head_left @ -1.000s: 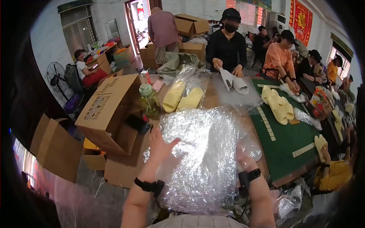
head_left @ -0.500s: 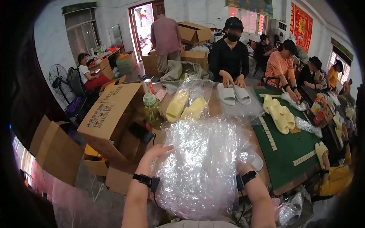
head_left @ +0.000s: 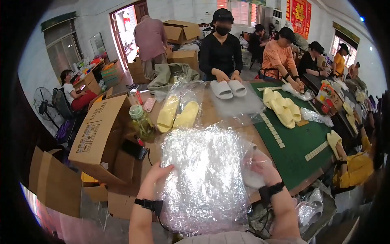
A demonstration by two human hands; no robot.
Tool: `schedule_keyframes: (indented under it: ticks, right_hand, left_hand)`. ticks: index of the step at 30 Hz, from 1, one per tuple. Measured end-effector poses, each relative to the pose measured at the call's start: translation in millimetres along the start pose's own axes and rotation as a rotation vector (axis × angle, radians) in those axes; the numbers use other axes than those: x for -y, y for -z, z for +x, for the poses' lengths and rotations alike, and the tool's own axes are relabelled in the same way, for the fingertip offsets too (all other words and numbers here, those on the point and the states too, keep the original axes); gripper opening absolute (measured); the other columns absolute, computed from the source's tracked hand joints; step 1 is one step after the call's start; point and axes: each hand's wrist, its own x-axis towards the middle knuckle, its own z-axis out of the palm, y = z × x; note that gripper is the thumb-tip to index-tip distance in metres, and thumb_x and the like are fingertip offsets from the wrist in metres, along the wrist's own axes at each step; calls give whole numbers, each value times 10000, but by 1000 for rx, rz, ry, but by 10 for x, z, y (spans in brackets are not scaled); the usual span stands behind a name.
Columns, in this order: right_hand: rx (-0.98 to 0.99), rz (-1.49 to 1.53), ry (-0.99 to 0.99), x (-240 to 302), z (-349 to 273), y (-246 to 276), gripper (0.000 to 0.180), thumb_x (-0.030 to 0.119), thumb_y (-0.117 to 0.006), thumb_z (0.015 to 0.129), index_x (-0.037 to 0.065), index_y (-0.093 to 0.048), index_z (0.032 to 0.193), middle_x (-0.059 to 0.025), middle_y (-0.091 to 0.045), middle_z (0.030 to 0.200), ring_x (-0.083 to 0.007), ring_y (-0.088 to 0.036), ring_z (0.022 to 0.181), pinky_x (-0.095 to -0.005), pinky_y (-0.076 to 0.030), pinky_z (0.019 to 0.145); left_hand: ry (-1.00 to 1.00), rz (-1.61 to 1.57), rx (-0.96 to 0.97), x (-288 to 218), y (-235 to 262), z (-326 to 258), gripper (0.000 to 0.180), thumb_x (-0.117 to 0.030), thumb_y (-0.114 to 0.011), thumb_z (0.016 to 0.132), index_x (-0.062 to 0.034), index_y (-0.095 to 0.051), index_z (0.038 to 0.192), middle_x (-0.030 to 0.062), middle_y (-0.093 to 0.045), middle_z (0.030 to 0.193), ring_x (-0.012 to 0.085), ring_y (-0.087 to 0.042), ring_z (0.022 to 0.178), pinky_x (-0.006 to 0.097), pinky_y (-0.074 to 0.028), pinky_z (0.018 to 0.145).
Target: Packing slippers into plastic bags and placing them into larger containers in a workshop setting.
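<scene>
Left hand: bare left hand (head_left: 155,175) at the film's 9 o'clock, its forearm rising from 8 o'clock; the thumb reaches toward 2 o'clock over the edge, the fingers hidden, so whether it pinches cannot be told.
Right hand: bare right hand (head_left: 262,168) at 3 o'clock, angled toward 11 o'clock, its fingers blurred by clear plastic; I cannot tell whether they press together.
Crinkled film: a shiny, clear, roughly rectangular plastic film (head_left: 203,175) between the hands, in front of the torso; its long axis runs 12 to 6 o'clock, the near edge toward the wearer.
Yellow slippers: pale yellow open-toed slippers (head_left: 187,116) at the film's 11 o'clock.
Mat: dark green rectangular mat (head_left: 294,164) at 2 o'clock.
</scene>
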Motion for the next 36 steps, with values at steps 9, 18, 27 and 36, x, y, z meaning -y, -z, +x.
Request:
schedule_keyframes:
  ticks: [9,18,27,36]
  right_hand:
    - [98,175,104,-427,-397,246,831,700,-495,925,140,-384,1528,-80,-539,1420,-248,-516,1271,-445,-408,1060]
    - [-19,807,265,-286,408,547,879,753,-537,866,14,-527,1340,-142,-584,1279,-281,-550,1187,-384,-450,1024]
    - [-387,-258,92,-155,-228,235,619,341,-646,961,-42,-471,1415,-103,-620,1240,-187,-606,1011,-360,-517,868]
    - [-197,-745,184,-31,509,-325,710,288,-814,828,-34,-491,1374,-131,-637,1255,-228,-608,1145,-349,-497,965]
  left_hand:
    - [-137,-166,124,127,-150,192,598,-226,-824,830,25,-570,1309,128,-691,1135,197,-661,983,331,-540,857]
    - [-124,250,-86,387,-421,439,885,-371,-857,759,17,-449,1443,188,-648,1253,273,-656,1086,375,-533,906]
    - [-145,-76,73,338,-343,304,734,-341,-864,765,4,-555,1334,159,-694,1178,254,-668,1052,361,-525,925]
    - [-163,60,17,255,-459,317,896,-377,-859,764,56,-441,1429,214,-635,1283,309,-636,1141,377,-509,964]
